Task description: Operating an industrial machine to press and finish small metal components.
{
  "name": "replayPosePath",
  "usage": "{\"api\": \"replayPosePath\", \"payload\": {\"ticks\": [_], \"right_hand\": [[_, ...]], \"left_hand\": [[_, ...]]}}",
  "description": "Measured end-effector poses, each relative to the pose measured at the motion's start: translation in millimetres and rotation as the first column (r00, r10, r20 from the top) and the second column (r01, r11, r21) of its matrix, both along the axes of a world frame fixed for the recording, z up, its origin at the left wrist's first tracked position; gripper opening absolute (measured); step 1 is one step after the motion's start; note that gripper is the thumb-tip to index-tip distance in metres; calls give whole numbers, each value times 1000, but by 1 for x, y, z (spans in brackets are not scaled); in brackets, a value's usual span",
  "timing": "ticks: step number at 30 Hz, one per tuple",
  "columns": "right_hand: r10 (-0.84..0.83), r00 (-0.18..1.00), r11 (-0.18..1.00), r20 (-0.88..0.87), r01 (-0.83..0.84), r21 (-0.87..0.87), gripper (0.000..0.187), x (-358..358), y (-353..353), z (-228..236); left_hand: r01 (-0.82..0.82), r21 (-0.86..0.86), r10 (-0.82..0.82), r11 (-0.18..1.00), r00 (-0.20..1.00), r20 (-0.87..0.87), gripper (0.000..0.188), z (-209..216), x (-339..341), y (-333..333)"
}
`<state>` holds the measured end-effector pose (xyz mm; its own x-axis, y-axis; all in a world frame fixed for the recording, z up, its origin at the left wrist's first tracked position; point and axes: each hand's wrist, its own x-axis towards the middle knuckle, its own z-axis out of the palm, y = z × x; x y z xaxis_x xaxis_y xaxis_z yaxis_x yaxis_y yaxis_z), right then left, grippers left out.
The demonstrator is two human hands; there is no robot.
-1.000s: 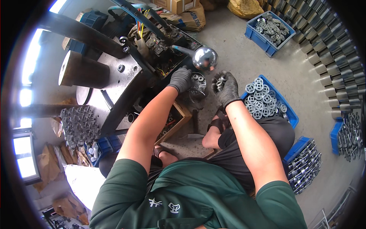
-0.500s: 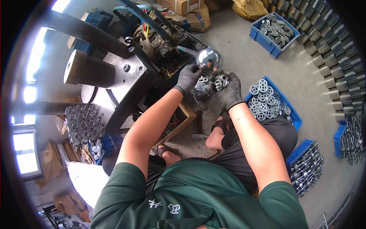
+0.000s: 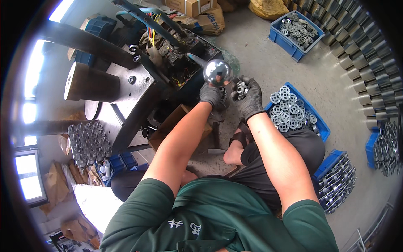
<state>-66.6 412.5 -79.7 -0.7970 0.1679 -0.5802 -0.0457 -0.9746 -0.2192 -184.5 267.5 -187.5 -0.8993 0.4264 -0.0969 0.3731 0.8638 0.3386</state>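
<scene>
In grey work gloves, both my hands are in front of me near a shiny metal ball (image 3: 218,72) on a blue lever. My right hand (image 3: 251,101) is closed around several small ring-shaped metal bearings (image 3: 241,90), which show at its fingers. My left hand (image 3: 209,95) reaches just below the ball; its fingertips are hidden there. Beside it, partly covered by the ball and the hand, more small metal rings (image 3: 223,91) show. Right of my right hand, a blue crate (image 3: 310,104) holds many silver slotted discs (image 3: 289,111).
On the left stands a steel machine table (image 3: 126,90) with a thick dark cylinder (image 3: 94,82) and a loose bearing (image 3: 132,79). Another blue crate (image 3: 289,48) of discs sits at the back right. Stacked metal tubes (image 3: 357,63) line the right. An open wooden box (image 3: 168,128) stands near my left forearm.
My left hand has moved down and slightly right, toward the small rings below the ball. My right hand still holds its bearings. The view has shifted a little.
</scene>
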Motion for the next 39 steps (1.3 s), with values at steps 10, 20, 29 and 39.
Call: {"api": "replayPosePath", "payload": {"ticks": [10, 20, 29, 39], "right_hand": [[17, 987, 993, 157, -34, 109, 19, 1, 3, -21], [-14, 985, 998, 173, 2, 69, 28, -6, 4, -46], [45, 999, 996, -18, -46, -77, 14, -7, -6, -18], [75, 993, 992, 89, -84, 95, 15, -3, -5, -24]], "left_hand": [[-110, 88, 103, 990, 992, 78, 30, 30, 27, 4], [-115, 704, -152, 701, 940, 306, 39, 136, 74, 17], [-278, 724, 7, 631, 935, 353, 23, 105, 22, -16], [115, -79, -119, 990, 991, -56, 25, 53, 11, -26]]}}
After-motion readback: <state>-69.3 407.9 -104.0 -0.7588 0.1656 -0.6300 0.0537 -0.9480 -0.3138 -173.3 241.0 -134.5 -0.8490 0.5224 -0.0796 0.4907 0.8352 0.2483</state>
